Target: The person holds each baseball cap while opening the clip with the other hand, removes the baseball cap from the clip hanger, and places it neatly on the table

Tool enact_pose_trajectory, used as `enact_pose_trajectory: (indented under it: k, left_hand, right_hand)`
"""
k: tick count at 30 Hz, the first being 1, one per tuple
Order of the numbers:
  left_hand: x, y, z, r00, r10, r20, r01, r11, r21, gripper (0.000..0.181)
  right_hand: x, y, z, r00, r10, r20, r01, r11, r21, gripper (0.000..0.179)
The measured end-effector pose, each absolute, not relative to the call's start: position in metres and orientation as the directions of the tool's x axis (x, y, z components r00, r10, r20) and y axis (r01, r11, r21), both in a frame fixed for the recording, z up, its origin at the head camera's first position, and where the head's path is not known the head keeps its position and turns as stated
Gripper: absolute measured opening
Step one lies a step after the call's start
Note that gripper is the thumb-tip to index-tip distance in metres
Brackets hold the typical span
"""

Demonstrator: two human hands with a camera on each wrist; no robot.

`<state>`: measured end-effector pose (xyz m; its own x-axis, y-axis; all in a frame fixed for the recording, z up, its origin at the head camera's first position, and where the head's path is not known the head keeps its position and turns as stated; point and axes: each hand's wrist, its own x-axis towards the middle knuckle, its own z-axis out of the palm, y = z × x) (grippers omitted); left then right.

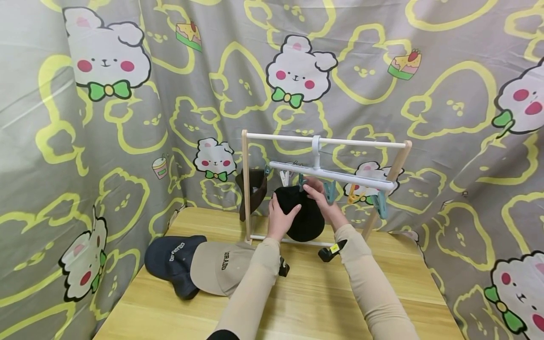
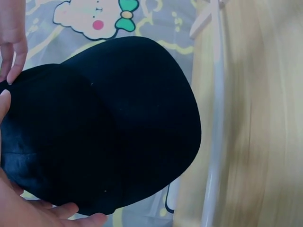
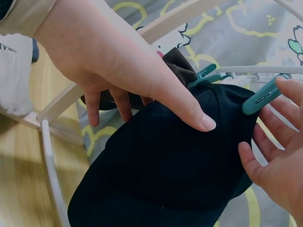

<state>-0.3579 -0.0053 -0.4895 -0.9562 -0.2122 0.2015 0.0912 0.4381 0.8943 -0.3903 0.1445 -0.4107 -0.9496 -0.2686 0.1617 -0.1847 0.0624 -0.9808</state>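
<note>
A black cap [image 1: 306, 222] hangs under a pale blue clip hanger [image 1: 340, 177], brim pointing down. My left hand [image 1: 281, 218] holds the cap's crown from the left; in the right wrist view its thumb lies across the front and the other fingers go behind. My right hand [image 3: 281, 170] is at the cap's top edge, its fingers around a teal clip [image 3: 262, 98] whose lower end meets the fabric. Another teal clip [image 3: 204, 75] sits beside it, near a dark brown cap [image 1: 255, 191] that hangs at the hanger's left end.
The hanger is hooked over the white top bar of a wooden rack [image 1: 246, 189]. White, teal and yellow clips [image 1: 352, 193] dangle along it. On the wooden table [image 1: 306, 307] at left lie a navy cap [image 1: 170, 257] and a beige cap [image 1: 212, 269]. A patterned curtain [image 1: 238, 71] surrounds the table.
</note>
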Motion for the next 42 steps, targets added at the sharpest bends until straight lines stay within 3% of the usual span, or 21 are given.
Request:
enact_pose_trajectory:
  k: [7,22,35,42]
  left_hand:
    - [-0.361,-0.002,-0.491,-0.948,-0.256,0.19,0.062,0.437,0.897,0.103]
    - [-0.357,-0.001,-0.491,-0.897,-0.357,0.261,0.061,0.484,0.873,0.08]
    - [-0.351,0.0,-0.491,-0.855,-0.377,0.356,0.113,0.534,0.838,0.061]
    - [-0.351,0.0,-0.494,-0.861,-0.357,0.363,0.131,0.534,0.835,0.054]
  right_hand:
    - [-0.388,0.145,-0.41,-0.953,-0.259,0.154,-0.18,0.077,-0.981,0.05]
    - [-0.385,0.143,-0.407,-0.955,-0.257,0.148,-0.176,0.091,-0.98,0.052]
    - [-0.386,0.139,-0.405,-0.955,-0.25,0.158,-0.187,0.099,-0.977,0.05]
    - [-0.389,0.139,-0.408,-0.957,-0.245,0.159,-0.192,0.12,-0.974,0.05]
